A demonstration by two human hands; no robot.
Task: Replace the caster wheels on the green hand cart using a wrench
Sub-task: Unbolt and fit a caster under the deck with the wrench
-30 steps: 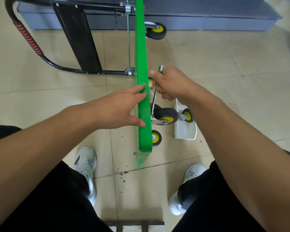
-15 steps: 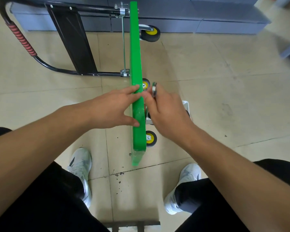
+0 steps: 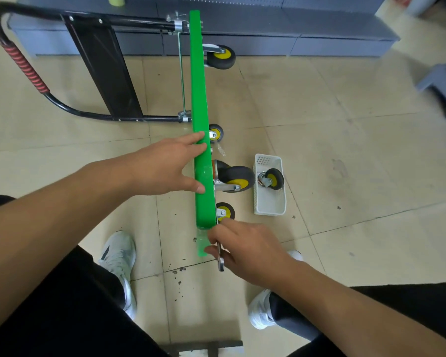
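Left hand point(image 3: 165, 166) on cart point(image 3: 198, 86) edge, right hand point(image 3: 247, 251) round wrench point(image 3: 220, 264)

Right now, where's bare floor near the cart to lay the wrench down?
Best: the wide tiles right of the basket, out toward the stool. Also the strip between basket and right shoe, beside the right hand holding the wrench. The basket's near half is bare too. Crowded: the wheel side of the deck, casters close to the basket.

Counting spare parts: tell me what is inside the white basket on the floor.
The white basket holds one loose caster wheel, with a black tyre, a yellow hub and a metal bracket, lying in its far half. Whatever lies under the wheel is covered.
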